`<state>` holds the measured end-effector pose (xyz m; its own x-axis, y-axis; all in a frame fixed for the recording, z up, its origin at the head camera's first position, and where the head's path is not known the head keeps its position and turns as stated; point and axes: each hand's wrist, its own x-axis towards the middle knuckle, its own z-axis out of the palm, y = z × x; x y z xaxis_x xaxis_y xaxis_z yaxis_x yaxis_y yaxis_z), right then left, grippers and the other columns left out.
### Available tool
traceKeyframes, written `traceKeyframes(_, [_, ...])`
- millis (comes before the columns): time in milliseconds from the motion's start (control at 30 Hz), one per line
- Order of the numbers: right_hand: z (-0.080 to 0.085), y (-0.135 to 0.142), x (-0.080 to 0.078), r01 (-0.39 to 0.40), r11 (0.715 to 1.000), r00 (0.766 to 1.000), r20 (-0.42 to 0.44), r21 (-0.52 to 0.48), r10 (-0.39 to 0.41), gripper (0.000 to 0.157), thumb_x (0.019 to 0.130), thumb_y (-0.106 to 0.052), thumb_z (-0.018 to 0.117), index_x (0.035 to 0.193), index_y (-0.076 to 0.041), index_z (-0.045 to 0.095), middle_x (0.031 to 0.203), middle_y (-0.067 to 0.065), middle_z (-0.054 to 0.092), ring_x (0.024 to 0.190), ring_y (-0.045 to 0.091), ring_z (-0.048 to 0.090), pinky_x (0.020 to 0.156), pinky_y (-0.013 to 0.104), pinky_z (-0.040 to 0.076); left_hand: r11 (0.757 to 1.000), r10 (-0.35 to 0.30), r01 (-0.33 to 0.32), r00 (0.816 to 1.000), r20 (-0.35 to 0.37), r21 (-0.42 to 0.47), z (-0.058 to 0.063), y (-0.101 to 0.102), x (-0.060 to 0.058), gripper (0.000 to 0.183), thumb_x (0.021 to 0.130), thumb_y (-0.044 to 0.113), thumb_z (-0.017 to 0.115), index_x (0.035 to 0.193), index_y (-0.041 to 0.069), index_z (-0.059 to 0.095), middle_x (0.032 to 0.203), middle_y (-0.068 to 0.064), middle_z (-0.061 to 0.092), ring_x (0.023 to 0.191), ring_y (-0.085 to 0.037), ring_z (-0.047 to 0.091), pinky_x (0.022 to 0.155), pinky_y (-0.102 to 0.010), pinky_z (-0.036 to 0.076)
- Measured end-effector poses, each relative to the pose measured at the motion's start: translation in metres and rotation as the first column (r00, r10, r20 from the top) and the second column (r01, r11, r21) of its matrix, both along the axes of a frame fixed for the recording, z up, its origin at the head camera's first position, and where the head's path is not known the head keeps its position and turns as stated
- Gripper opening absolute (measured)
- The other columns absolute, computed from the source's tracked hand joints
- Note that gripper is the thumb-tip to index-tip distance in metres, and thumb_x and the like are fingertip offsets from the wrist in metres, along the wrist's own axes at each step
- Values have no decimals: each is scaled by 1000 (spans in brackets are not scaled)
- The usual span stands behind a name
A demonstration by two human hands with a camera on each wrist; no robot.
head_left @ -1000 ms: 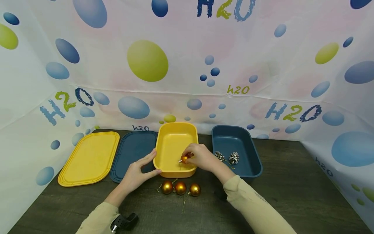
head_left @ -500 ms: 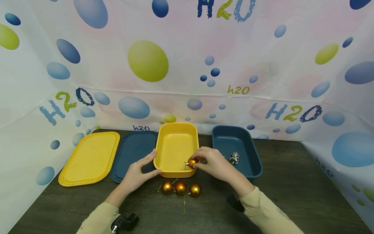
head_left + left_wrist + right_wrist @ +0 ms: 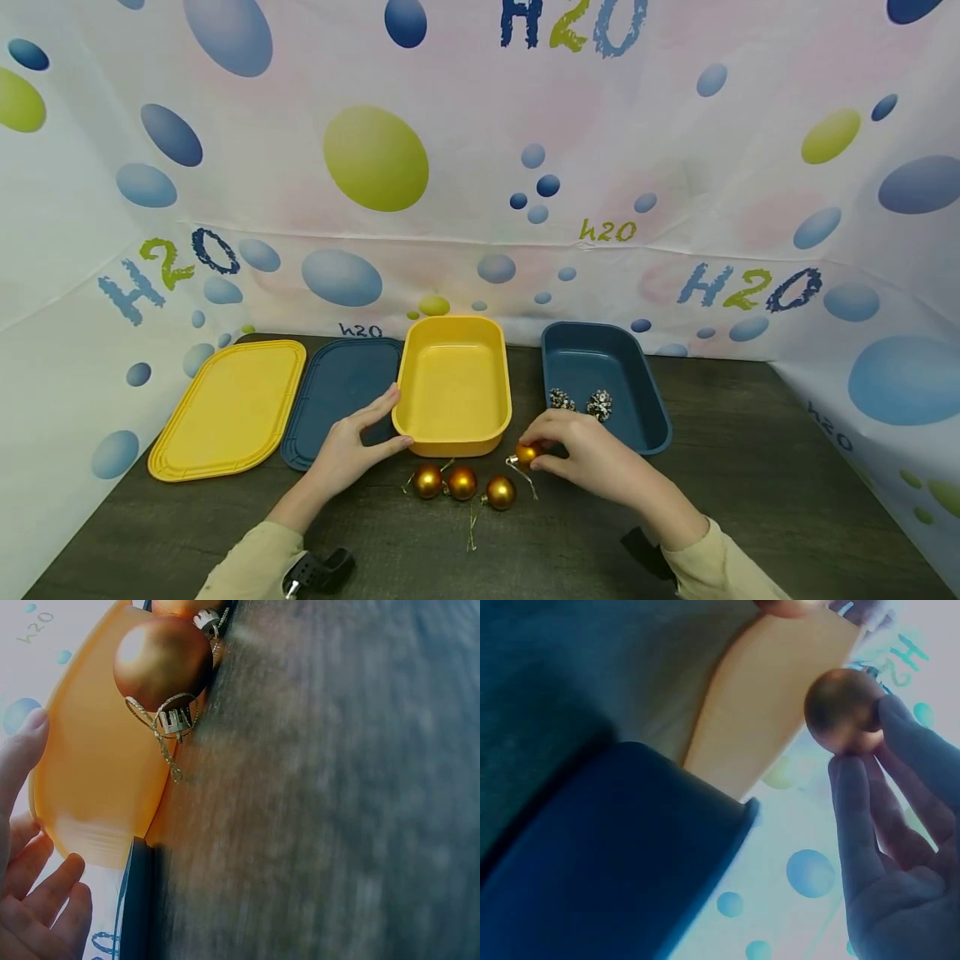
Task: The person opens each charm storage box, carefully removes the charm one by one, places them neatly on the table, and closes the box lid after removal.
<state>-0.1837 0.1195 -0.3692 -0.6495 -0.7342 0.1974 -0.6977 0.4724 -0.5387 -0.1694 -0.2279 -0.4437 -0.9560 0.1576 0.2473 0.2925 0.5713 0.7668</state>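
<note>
My left hand (image 3: 351,446) is spread at the yellow container (image 3: 450,448), its fingertips on the left side and its thumb at the front left corner. My right hand (image 3: 596,458) pinches a gold Christmas ball (image 3: 527,455) between thumb and fingers, off the container's front right corner. In the right wrist view the same ball (image 3: 844,711) sits at the fingertips. Three more gold Christmas balls (image 3: 462,483) with thread loops lie in a row in front of the container. One ball (image 3: 163,664) shows large in the left wrist view. Nothing lies inside the yellow container.
To the right stands a dark blue container (image 3: 660,421) holding pinecones (image 3: 599,405), partly hidden by the right hand. A blue lid (image 3: 348,375) and a yellow lid (image 3: 228,408) lie flat at the left. A printed cloth (image 3: 465,167) hangs behind the dark table (image 3: 750,467).
The right hand has carried the gold Christmas ball from inside the yellow container, over its rim, right and toward the person. The left hand has stayed in place.
</note>
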Motion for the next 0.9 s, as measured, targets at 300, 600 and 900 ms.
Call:
traceKeyframes(300, [-20,9,9,-70,997,998,0,33,70,18,83,-8,75,100,-10,71,101,-5,64,92,9,59,77,26,53,1000,-1,1,1000,1,4,2,0,1,77,80,39,76,145,15,42,151,-2,33,137,-33,30,103,-59,32])
traceKeyframes(600, [-29,7,9,-116,992,993,9,57,116,19,81,-2,74,98,-9,71,99,-4,64,90,8,59,76,24,51,1000,-6,6,1000,-6,3,4,2,1,76,81,37,76,144,11,43,151,-6,34,137,-34,31,102,-59,33])
traceKeyframes(900, [-34,6,8,-92,994,996,6,56,92,18,81,-4,75,98,-10,72,98,-4,64,90,8,59,77,24,52,1000,-9,9,1000,-10,10,2,1,0,76,81,37,76,145,13,42,151,-5,34,137,-33,31,103,-59,32])
